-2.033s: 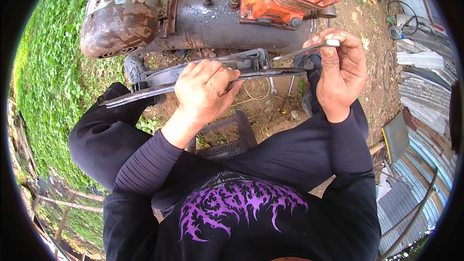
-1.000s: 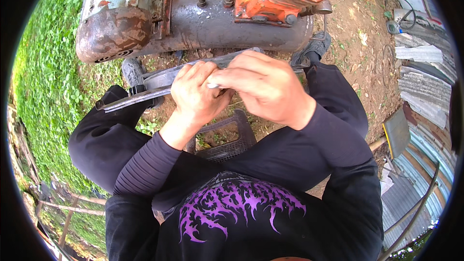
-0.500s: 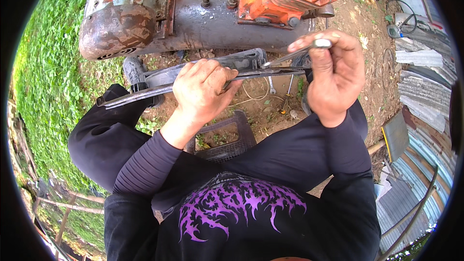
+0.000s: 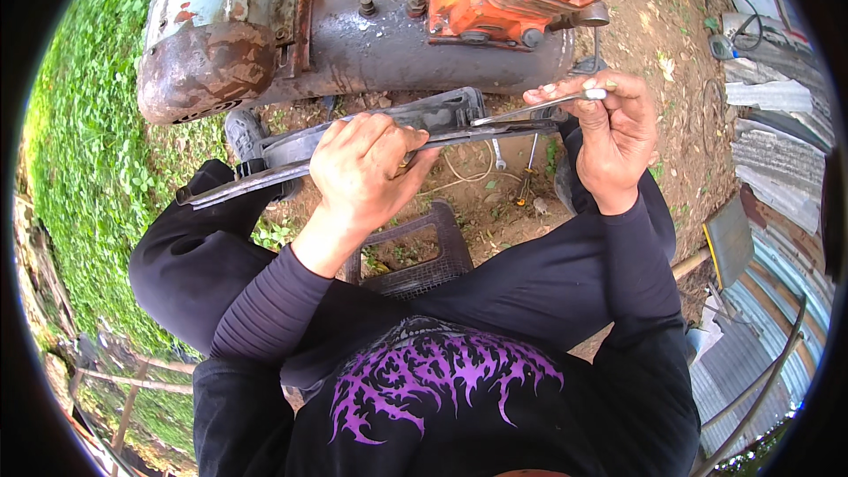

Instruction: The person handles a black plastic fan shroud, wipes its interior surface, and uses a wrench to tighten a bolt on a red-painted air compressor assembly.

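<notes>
Counted from the middle of the view, there are one left hand at ten o'clock and one right hand past two, together two, with one long dark assembly toward eleven and one slim metal tool between one and two. Farther out are one motor past ten, one tank at twelve and one orange pump at one. Nearer, one wrench is toward two and one dark plastic frame at six.

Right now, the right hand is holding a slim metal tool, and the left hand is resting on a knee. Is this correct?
Not quite: in the head view, the left hand grips a long dark bar rather than resting. The right hand does hold a slim metal tool.
</notes>
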The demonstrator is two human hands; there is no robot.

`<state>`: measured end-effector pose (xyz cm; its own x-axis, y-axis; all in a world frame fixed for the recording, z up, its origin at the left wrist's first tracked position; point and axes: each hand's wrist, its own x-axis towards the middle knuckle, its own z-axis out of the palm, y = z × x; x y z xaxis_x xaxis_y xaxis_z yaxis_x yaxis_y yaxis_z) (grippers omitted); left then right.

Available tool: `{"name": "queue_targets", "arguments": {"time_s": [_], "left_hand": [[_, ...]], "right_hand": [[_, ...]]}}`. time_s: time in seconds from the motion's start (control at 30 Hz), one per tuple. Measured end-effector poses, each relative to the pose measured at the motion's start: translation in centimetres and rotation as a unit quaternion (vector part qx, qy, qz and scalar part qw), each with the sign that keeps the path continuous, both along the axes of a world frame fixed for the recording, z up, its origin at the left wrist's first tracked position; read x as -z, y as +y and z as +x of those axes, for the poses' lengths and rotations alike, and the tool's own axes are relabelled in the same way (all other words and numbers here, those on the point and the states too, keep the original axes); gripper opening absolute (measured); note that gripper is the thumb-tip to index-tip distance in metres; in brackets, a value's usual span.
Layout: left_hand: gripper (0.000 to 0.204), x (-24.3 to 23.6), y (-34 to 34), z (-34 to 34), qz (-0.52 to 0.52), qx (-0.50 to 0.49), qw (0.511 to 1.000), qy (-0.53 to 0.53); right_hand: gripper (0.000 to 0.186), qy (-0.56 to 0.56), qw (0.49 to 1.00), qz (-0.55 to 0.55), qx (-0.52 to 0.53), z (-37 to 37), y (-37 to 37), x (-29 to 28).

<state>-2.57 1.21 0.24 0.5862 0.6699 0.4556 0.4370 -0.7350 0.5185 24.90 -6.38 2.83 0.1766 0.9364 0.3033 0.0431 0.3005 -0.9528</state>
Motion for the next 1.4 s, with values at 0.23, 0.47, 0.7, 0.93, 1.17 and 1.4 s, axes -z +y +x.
{"name": "queue_targets", "arguments": {"time_s": [0.23, 0.47, 0.7, 0.93, 1.17, 1.4], "left_hand": [[0.032, 0.0, 0.0, 0.2, 0.004, 0.000, 1.000, -0.007], [0.036, 1.2, -0.2, -0.6, 0.017, -0.008, 1.000, 0.001], [0.035, 1.6, 0.2, -0.6, 0.033, -0.008, 0.999, -0.026], [0.032, 0.3, 0.0, 0.0, 0.009, -0.003, 1.000, -0.007], [0.034, 0.5, 0.0, -0.1, 0.007, -0.004, 1.000, 0.000], [0.034, 0.5, 0.0, 0.0, 0.015, -0.002, 1.000, 0.013]], "right_hand": [[0.015, -0.071, 0.996, 0.063, -0.005, -3.1, -0.2, 0.0], [0.027, -0.404, 0.907, 0.091, -0.077, -8.5, 3.4, -2.0], [0.027, -0.435, 0.893, 0.107, -0.049, -9.4, 3.6, -3.1], [0.015, 0.007, 0.996, 0.073, 0.057, -2.8, 1.2, -3.0], [0.013, 0.036, 0.998, 0.007, 0.049, -0.9, -1.1, -0.1], [0.011, 0.059, 0.998, -0.008, 0.029, -1.0, -0.6, 0.2]]}}
